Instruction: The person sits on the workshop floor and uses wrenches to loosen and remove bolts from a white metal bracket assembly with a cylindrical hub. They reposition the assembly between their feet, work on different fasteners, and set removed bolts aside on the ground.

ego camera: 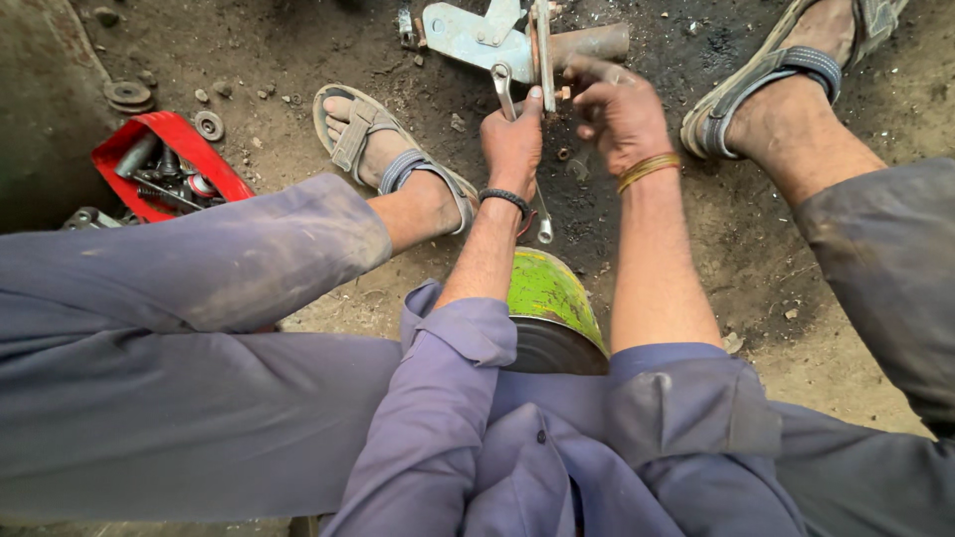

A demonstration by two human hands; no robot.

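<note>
Both hands work one metal bracket assembly (502, 40) on the dirt floor (298, 159). Left hand (512, 144) clamps a spanner (517, 149) (jaw end up), while right hand (622, 109) closes on the rusty shaft (592, 43), steadying it.

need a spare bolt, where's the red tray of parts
The red tray lies on the dirt floor at the left of the head view, beside the sandalled foot and just above the knee.

Dirt floor (298, 60): red tray (204, 149), washers (127, 94), bracket (468, 35)
</note>
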